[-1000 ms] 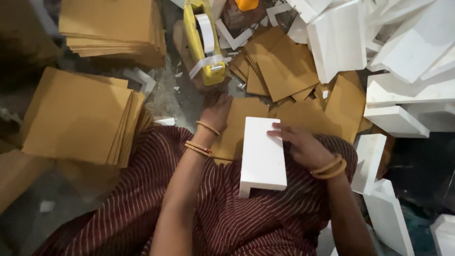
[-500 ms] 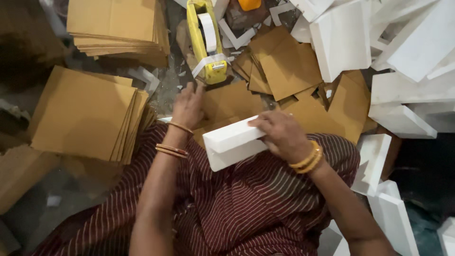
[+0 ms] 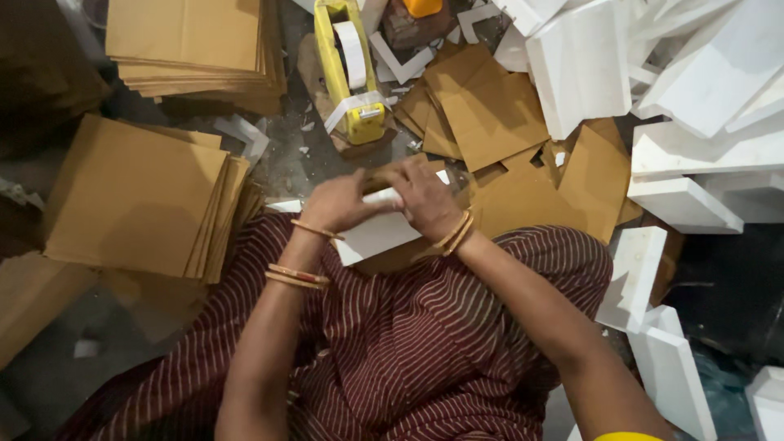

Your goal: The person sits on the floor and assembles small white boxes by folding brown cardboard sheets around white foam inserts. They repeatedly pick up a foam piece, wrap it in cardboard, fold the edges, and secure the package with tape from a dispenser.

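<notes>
Both my left hand and right hand are closed on the white box, just below the yellow tape holder; I should hold it steady.

Grey dusty floor, dim light, shadowed corners.

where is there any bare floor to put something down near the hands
Bare grey floor shows left of the striped maroon lap, below the near stack of brown cardboard sheets. A narrow littered strip runs between that stack and the yellow tape dispenser. The right side is crowded with white foam blocks and loose cardboard pieces.
</notes>
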